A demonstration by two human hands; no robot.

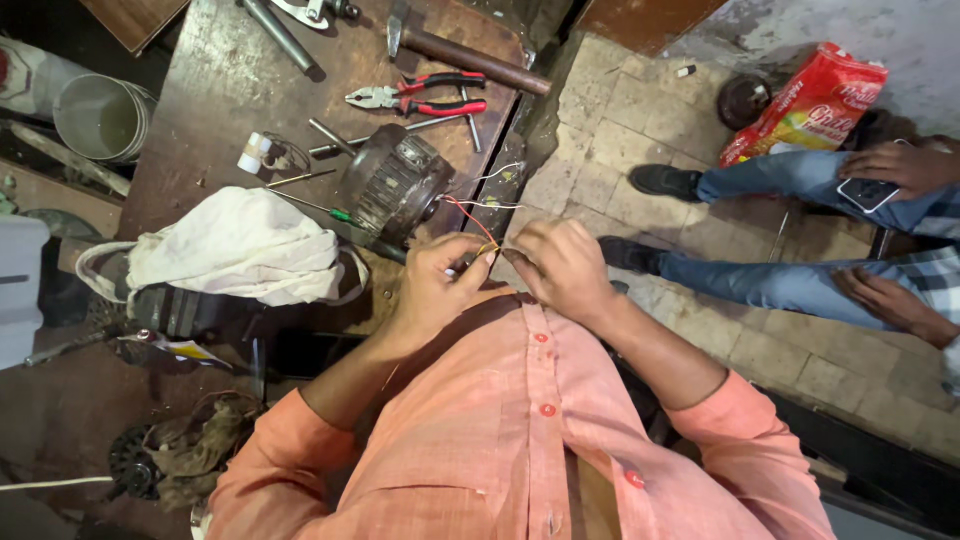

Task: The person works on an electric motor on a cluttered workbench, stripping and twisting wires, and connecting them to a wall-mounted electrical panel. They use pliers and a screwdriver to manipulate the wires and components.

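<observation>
A dark round electric motor (392,183) lies on the worn wooden workbench (215,90). Thin red, yellow and white wires (463,207) run from it toward me. My left hand (437,283) pinches the wire ends between thumb and fingers. Right beside it, my right hand (563,267) has its fingers closed on the same wire ends, the two hands nearly touching at the bench's near edge, above my orange shirt.
Red-handled pliers (420,97), a hammer (462,50), a green-handled screwdriver (320,207) and a white cloth (235,248) lie on the bench. A white bucket (100,117) stands at left. A seated person in jeans (790,230) holds a phone at right, beside a red packet (810,103).
</observation>
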